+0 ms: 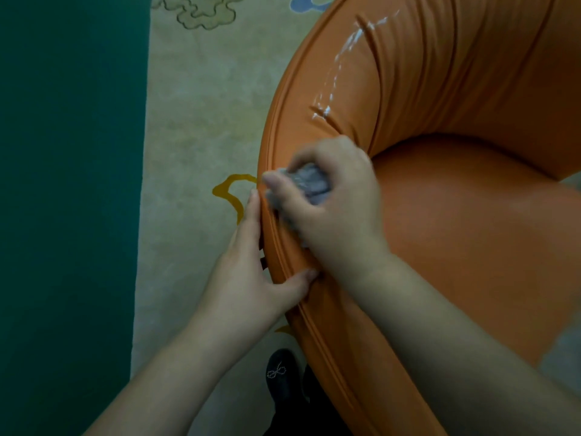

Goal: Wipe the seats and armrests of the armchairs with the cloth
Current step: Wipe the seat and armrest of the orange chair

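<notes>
The armrest (283, 247) of the orange armchair (456, 231) was being wiped, by all appearances. A grey cloth (309, 184) was bunched in the curled fingers of the right hand (330, 209) and pressed on the armrest's rim. The left hand (248, 272) was laid against the armrest's outer side, fingers straight, thumb on top, bracing it.

White streaks (339, 67) were left further up the armrest, so a stroke that way would likely be called for next. A dark shoe (281, 379) stood below the armrest on the patterned carpet (204, 121); nothing blocked the path.
</notes>
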The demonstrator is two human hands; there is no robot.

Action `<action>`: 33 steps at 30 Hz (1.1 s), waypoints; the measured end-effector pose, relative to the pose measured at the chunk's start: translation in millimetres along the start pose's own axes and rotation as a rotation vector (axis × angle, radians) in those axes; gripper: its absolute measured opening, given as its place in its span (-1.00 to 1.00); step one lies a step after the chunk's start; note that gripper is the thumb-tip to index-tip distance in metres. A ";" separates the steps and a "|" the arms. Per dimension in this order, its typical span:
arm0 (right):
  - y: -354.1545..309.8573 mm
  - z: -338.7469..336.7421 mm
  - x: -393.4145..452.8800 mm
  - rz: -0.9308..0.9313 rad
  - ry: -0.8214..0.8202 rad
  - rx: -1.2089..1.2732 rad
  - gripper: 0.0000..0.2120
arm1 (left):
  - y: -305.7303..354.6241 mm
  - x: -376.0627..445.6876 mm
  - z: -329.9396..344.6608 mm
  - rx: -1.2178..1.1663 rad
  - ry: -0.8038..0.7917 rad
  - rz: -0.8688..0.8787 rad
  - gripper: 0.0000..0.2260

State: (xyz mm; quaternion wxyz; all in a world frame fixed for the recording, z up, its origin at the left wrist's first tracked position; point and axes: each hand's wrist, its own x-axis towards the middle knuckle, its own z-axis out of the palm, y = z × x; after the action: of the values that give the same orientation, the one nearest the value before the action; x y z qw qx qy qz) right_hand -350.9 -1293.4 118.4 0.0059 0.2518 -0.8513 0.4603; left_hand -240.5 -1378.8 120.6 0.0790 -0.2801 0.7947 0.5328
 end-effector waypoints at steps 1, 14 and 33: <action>-1.0 5.1 0.4 -0.035 -0.023 -0.052 -0.73 | -0.6 0.0 0.4 -0.001 0.001 -0.003 0.00; 20.5 1.3 -16.9 -0.078 -0.064 0.030 -0.71 | 1.8 2.0 -3.3 0.030 -0.057 -0.018 0.12; 48.6 -22.0 -21.5 0.165 0.109 0.160 -0.78 | 4.5 16.7 -16.1 -0.036 -0.120 -0.059 0.24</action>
State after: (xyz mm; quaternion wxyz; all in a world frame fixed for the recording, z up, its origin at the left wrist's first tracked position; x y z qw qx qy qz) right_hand -358.1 -1245.2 87.9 -0.0058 0.1549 -0.8281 0.5388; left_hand -254.0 -1398.0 123.9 0.1373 -0.2722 0.7702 0.5602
